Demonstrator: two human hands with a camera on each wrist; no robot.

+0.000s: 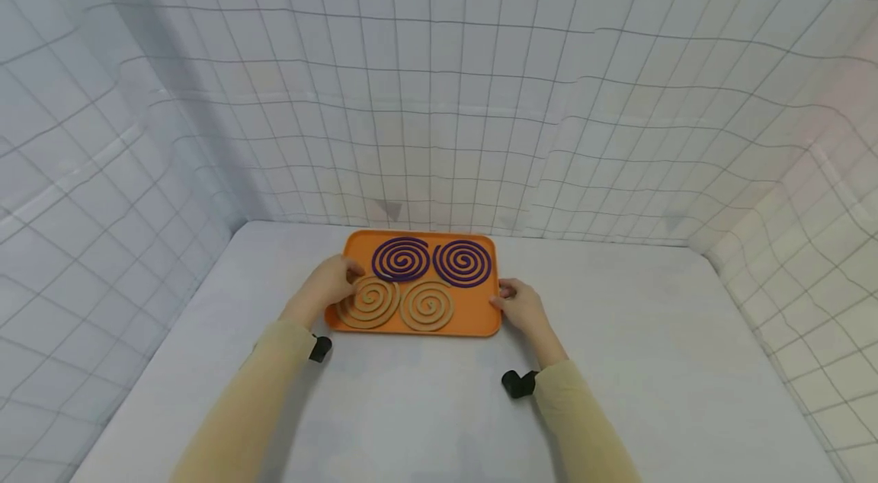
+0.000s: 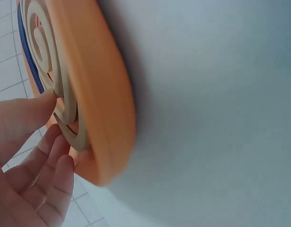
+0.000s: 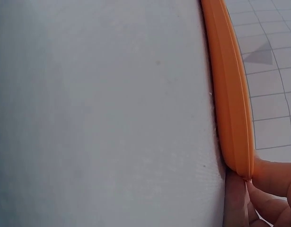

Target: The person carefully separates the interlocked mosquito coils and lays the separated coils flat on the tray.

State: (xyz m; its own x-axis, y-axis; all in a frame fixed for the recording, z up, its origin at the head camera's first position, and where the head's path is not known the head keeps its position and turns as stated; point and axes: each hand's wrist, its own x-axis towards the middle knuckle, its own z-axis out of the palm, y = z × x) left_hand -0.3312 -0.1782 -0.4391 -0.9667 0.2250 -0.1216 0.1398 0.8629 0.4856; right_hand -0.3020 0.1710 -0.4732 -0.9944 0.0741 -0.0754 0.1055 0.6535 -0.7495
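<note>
An orange tray (image 1: 473, 313) holds two purple mosquito coils along its far side, a left one (image 1: 402, 260) and a right one (image 1: 463, 263). Two tan mosquito coils lie in front, one at the left end (image 1: 369, 302) and one nearer the middle (image 1: 427, 306). My left hand (image 1: 328, 283) pinches the outer ring of the left tan coil (image 2: 65, 90); in the left wrist view the thumb is on the ring, the fingertips along its outer edge by the tray. With my right hand (image 1: 521, 305) I grip the tray's right edge, thumb on the rim and fingers low against its side.
The tray is on a white table (image 1: 652, 361), near its far edge. White gridded curtains (image 1: 439, 87) hang behind and on both sides. A black wrist device (image 1: 519, 384) juts from the right sleeve, another (image 1: 320, 349) from the left.
</note>
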